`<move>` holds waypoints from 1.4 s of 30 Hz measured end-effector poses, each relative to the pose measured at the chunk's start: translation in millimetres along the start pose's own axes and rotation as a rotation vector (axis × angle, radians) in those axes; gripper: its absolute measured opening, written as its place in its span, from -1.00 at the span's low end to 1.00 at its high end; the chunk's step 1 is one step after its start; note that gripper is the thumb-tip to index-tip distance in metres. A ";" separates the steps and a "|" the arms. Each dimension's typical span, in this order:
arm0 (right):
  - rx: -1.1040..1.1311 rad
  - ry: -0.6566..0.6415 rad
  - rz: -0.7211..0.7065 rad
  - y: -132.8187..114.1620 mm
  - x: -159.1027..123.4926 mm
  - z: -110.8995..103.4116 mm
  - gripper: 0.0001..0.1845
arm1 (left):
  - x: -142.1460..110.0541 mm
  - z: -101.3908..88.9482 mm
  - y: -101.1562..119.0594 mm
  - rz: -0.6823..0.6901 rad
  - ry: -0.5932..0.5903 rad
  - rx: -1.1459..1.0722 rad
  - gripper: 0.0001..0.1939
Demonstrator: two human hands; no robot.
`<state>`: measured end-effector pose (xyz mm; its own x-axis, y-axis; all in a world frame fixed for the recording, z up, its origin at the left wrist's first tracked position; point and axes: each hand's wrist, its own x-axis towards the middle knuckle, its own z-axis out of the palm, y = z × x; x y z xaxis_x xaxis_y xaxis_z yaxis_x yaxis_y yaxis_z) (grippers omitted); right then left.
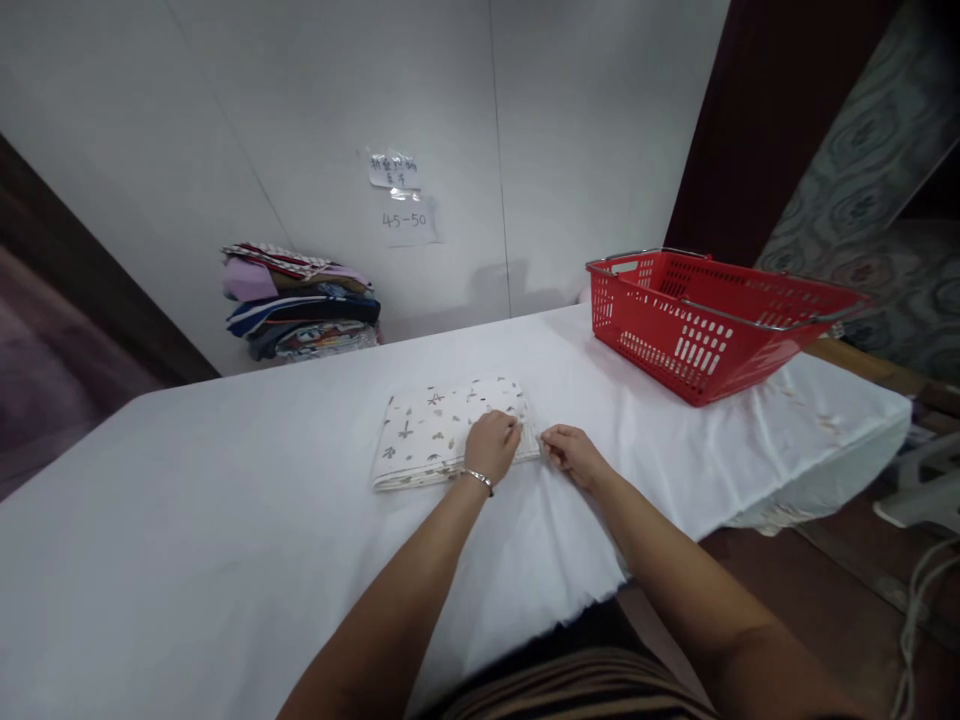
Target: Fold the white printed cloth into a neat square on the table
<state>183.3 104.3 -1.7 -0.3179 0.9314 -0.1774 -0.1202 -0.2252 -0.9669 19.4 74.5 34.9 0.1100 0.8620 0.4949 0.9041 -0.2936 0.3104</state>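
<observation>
A folded white cloth [420,425] with small brown and grey leaf-like prints lies flat in front of me, its layers showing along the near edge. My left hand [493,445], with a bracelet at the wrist, rests on the right part of this cloth; its fingers are curled in on the fabric. At the cloth's right edge, my right hand [574,455] is closed in a pinch, its fingertips on the near right corner. What lies between the fingertips is too small to see clearly.
A red plastic basket [705,350] with metal handles stands at the back right of the white-covered table [225,520]. At the back left, a pile of folded fabrics [304,305] sits against the wall. Two paper notes [409,222] are taped there. The table's right edge drops off near a white stool [926,485].
</observation>
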 end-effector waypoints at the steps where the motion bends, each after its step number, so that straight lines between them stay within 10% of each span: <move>1: -0.030 0.025 0.003 0.8 0.2 0.9 -0.72 | 2.2 -5.5 -0.7 0.011 0.028 0.027 -0.86; 9: -0.393 0.089 -0.069 8.8 4.3 7.6 -0.76 | -2.7 -5.6 6.1 0.360 -0.200 0.301 -0.85; 42: 0.016 0.055 -0.033 5.0 1.9 9.7 -0.75 | -3.5 -2.5 8.1 0.394 -0.307 0.287 -0.86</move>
<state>173.0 102.2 -5.2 -0.2616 0.9526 -0.1555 -0.1447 -0.1980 -0.9695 25.3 68.1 37.7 0.5372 0.8034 0.2570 0.8418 -0.5297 -0.1037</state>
